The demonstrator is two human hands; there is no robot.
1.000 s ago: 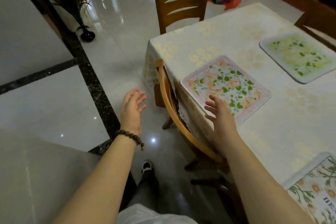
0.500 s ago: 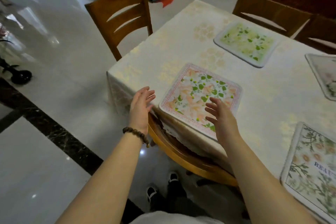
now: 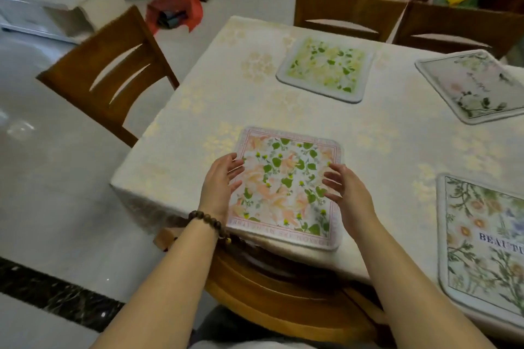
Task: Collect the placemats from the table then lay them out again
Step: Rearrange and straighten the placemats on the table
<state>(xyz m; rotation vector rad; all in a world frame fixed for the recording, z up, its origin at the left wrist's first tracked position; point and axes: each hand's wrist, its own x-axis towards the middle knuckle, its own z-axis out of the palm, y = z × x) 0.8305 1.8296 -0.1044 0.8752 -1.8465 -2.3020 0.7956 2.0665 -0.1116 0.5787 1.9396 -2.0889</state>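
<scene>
Standing at near edge of table, cream floral cloth. Four placemats in view, all flat, none collected yet, so we judge we're at the very start of the collect phase.

Nearest: peach-and-green leaf placemat, pink border, its near edge lying right at the table edge above a round-backed chair tucked under. Our left hand sits at the mat's left border, fingers spread and uncurled, tips just over the edge; can't tell if they touch it. Bead bracelet on that wrist. Right hand is over the mat's right side, fingers also apart and loose, nothing held. Both hands empty, palms facing inward, framing the mat.

Others: green-yellow placemat at far side, by a straight-backed chair; pale placemat w/ dark sprigs far right, partly cut off by frame; daisy placemat w/ lettering near right, also cut off. All well apart from each other.

Next move, as we read it: close in on both side edges of the nearest mat, get fingertips under the border and lift. Mat looks soft and thick-ish w/ a rounded rim, so prob. it'll droop if pinched at one side only; two-sided lift seems safer. Cloth may drag along if we slide rather than lift. Then on to the daisy mat, closest by.
</scene>
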